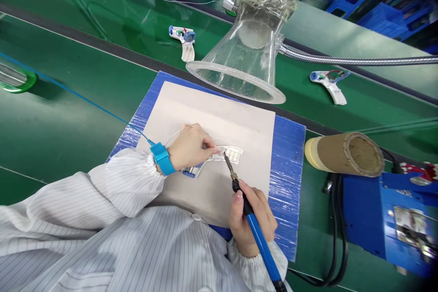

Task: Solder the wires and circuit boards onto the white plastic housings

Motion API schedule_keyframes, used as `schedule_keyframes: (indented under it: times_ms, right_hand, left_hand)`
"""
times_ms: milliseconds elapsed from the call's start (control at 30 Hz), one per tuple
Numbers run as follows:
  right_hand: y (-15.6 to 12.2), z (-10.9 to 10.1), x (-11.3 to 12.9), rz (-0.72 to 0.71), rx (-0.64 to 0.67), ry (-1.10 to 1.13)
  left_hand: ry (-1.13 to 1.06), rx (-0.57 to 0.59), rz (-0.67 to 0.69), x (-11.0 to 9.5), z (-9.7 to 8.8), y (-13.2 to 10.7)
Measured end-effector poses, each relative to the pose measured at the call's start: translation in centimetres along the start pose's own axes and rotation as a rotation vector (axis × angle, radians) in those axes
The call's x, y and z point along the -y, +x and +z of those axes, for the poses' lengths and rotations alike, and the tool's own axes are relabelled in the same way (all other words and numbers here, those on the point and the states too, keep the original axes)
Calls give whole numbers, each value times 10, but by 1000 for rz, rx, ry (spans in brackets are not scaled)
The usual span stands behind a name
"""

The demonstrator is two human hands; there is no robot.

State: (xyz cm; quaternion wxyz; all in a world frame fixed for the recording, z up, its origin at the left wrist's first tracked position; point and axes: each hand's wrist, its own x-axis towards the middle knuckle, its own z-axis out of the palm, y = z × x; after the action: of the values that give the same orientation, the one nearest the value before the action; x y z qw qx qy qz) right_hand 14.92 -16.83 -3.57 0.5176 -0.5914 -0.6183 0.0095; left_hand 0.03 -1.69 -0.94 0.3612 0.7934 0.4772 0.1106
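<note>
The left hand (pixel 189 147) is curled closed, fingertips pressing down on a white plastic gun-shaped housing (pixel 227 155), which lies on a beige board (pixel 219 118) just beyond the fingers. The right hand (pixel 248 219) grips a blue-handled soldering iron (pixel 255 228) like a pen, its tip at the housing right beside the left fingertips (the exact contact point is too small to tell). A blue anti-static wrist strap (pixel 162 158) circles the left wrist. Beyond both hands hangs a clear fume funnel (pixel 236 77). To the right of the right hand sit a cardboard tube (pixel 345 154) and a blue soldering station (pixel 372 210) on the green worktop (pixel 85 123), with a similar housing (pixel 330 86) farther off.
</note>
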Motion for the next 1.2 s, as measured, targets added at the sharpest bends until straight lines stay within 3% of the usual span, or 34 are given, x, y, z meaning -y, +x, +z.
schedule_keyframes:
  times_ms: [1200]
  right_hand:
    - [1,-1,-2,12,21,-15]
  left_hand:
    - [-8,4,-53,-3,-1,0]
